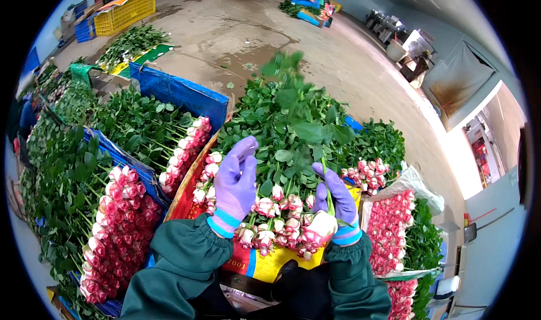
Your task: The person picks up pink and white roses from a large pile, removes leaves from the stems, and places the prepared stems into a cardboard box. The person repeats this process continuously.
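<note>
My right hand (343,197), in a purple glove, grips the green stem of a pink-and-white rose (320,228). Its bloom hangs down towards me, while its leafy end points away and is blurred. My left hand (235,182), gloved alike, is raised with slightly curled fingers apart and holds nothing. Below and between both hands lies a pile of loose roses (267,206), blooms facing me and leafy stems (270,121) stretching away. They rest on a red, blue and yellow printed sheet (270,266).
Stacked rose bundles (127,223) lie at left between blue panels (181,89). More bundled roses (391,229) stand at right beside a plastic wrap (418,189). A yellow crate (125,13) and cut foliage (133,41) lie farther off on the wet concrete floor (203,32).
</note>
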Demonstrator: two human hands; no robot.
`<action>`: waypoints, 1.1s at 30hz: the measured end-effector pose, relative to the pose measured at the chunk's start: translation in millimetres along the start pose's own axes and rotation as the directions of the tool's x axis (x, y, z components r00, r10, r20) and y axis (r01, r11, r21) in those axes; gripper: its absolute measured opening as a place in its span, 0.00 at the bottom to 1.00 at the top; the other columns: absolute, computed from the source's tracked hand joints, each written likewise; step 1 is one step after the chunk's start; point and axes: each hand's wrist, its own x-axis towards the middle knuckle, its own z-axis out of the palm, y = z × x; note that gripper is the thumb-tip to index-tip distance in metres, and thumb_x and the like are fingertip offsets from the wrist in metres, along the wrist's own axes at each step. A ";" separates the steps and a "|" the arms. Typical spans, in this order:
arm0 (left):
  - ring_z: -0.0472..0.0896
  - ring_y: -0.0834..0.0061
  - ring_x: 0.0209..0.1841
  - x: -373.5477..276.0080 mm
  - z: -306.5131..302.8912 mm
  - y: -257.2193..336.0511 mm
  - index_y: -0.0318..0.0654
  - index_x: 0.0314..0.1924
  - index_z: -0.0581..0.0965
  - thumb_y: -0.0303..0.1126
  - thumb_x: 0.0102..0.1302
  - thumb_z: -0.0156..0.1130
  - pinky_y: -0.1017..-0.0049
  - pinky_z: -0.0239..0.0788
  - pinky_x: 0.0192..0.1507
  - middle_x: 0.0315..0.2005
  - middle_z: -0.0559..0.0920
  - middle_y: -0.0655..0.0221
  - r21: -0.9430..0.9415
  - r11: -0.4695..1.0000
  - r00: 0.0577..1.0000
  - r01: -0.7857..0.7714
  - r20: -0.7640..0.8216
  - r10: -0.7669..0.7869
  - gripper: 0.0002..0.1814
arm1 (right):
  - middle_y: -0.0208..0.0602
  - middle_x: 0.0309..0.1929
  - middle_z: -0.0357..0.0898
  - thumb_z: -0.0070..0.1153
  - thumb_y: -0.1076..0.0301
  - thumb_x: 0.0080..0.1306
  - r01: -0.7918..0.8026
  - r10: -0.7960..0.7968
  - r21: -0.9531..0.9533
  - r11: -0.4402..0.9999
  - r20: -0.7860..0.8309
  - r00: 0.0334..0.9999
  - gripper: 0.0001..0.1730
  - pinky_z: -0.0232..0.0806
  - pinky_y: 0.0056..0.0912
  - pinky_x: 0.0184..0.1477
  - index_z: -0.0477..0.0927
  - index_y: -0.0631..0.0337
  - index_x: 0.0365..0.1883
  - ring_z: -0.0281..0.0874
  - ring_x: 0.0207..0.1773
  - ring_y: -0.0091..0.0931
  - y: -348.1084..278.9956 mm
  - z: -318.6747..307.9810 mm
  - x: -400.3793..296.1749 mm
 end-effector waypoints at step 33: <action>0.73 0.72 0.51 -27.2 36.4 -6.1 0.31 0.52 0.70 0.19 0.66 0.45 0.73 0.62 0.56 0.49 0.75 0.62 0.091 0.990 0.981 0.106 0.154 -0.119 0.15 | 0.45 0.33 0.78 0.43 0.62 0.65 -0.221 -0.663 -0.925 0.310 -0.377 0.646 0.13 0.67 0.31 0.23 0.72 0.58 0.42 0.76 0.24 0.32 -199.3 -356.5 84.9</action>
